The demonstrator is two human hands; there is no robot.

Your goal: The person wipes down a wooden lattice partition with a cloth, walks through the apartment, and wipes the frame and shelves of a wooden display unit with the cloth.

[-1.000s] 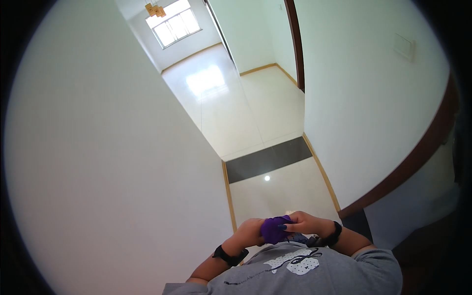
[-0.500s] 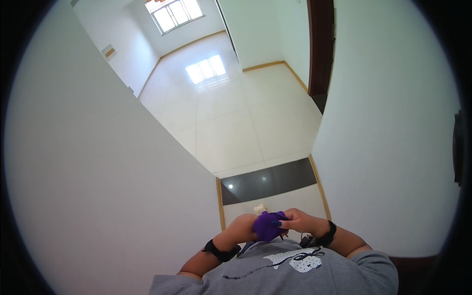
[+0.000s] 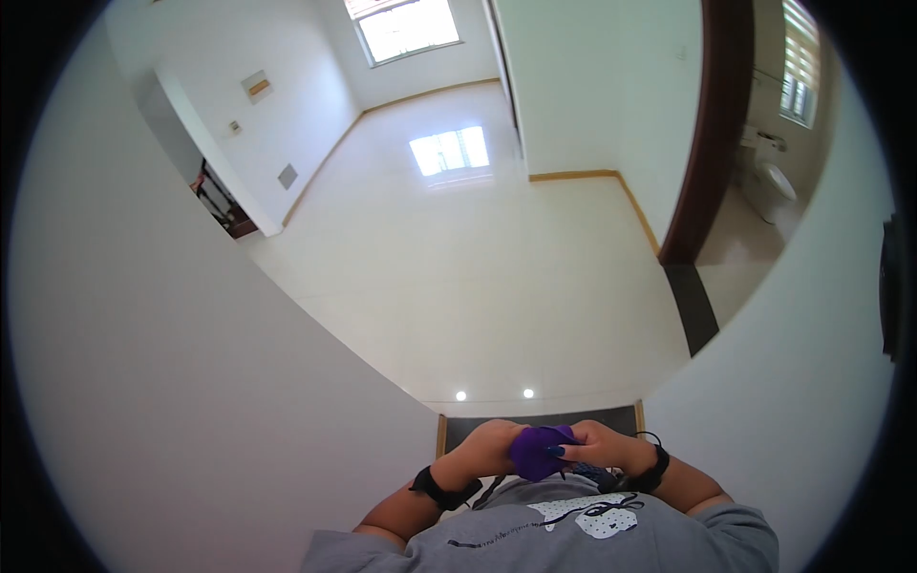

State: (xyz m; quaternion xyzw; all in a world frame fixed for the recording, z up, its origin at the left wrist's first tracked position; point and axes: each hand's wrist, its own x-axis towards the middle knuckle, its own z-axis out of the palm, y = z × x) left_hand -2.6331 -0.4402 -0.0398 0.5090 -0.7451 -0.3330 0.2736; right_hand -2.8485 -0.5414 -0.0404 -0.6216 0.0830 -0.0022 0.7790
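A soft, crumpled purple item that looks like cloth is between my two hands in front of my chest. My right hand grips its right side, with a dark-nailed thumb pressed on top. My left hand is bent in at its left side and holds it from there; the fingers are hidden behind the purple cloth. A black band circles each wrist. Something dark and patterned shows just below my right hand, too small to make out.
A dark threshold strip crosses the floor just ahead, between white walls. Beyond it lies a glossy tiled floor. A dark door frame at right opens on a room with a toilet. A window is at the far end.
The view has moved forward towards the threshold, and the toilet room and a left-hand opening have appeared. Both hands still hold the purple cloth; a small cream-coloured thing above it is no longer visible.
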